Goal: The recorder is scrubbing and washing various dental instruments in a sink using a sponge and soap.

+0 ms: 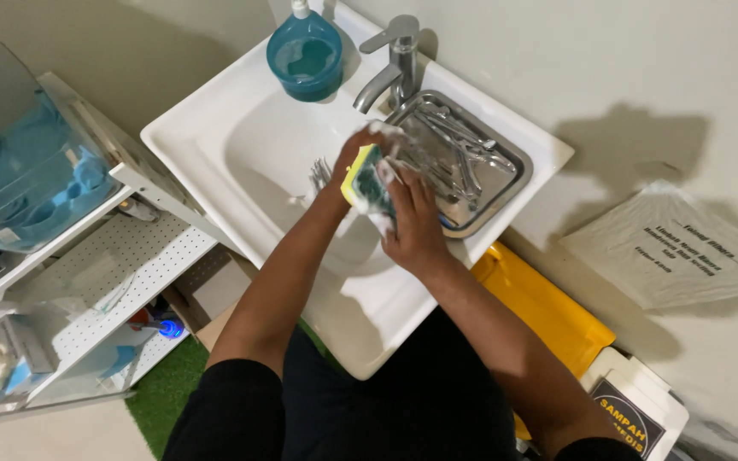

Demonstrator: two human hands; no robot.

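Over the white sink (215,137), my right hand (416,226) grips a soapy yellow and green sponge (365,179). My left hand (360,154) is closed on a metal instrument, whose prongs (319,175) stick out to the left below the wrist. The sponge presses against that instrument, and foam covers both hands' fingers. Just right of the hands a steel tray (506,166) rests on the sink's edge with several metal instruments (459,154) lying in it.
A chrome tap (393,64) stands behind the basin, with a blue soap bottle (305,55) to its left. A white perforated shelf cart (104,265) with a clear box is at left. A yellow bin (548,312) and a white bin (642,410) sit at right.
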